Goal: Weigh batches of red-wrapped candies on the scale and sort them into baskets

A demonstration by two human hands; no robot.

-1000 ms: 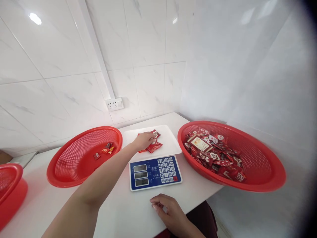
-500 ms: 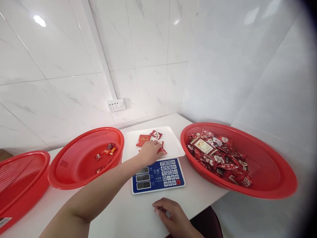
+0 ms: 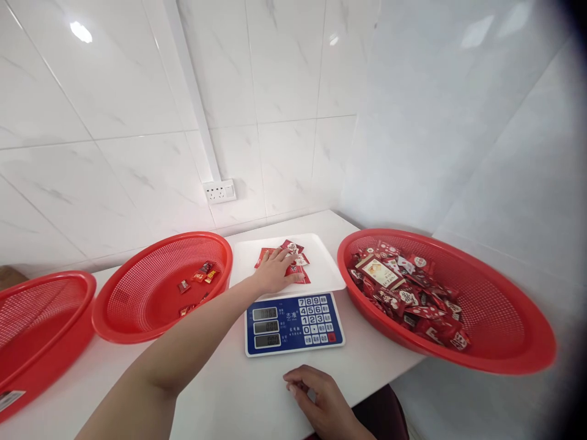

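Note:
My left hand [image 3: 274, 272] lies over several red candy packets [image 3: 300, 275] on the white tray [image 3: 323, 275] of a digital scale. Its fingers are spread and touch the packets, partly hiding them. The scale's blue panel [image 3: 293, 324], with number keys and three small displays, faces me just below that hand. My right hand [image 3: 321, 394] rests at the table's front edge, fingers curled in and thumb against them, with nothing visible in it.
On the right stands a red mesh basket [image 3: 509, 318] heaped with red packets. Another red basket [image 3: 132, 299] at left holds a few small wrapped candies [image 3: 199, 277]. A third red basket [image 3: 41, 342] is at the far left. A wall socket [image 3: 220, 191] sits behind.
My left hand has opened from a bent grasp to spread fingers. The packets under it lie closer together. My right hand stays where it was. The view has shifted slightly.

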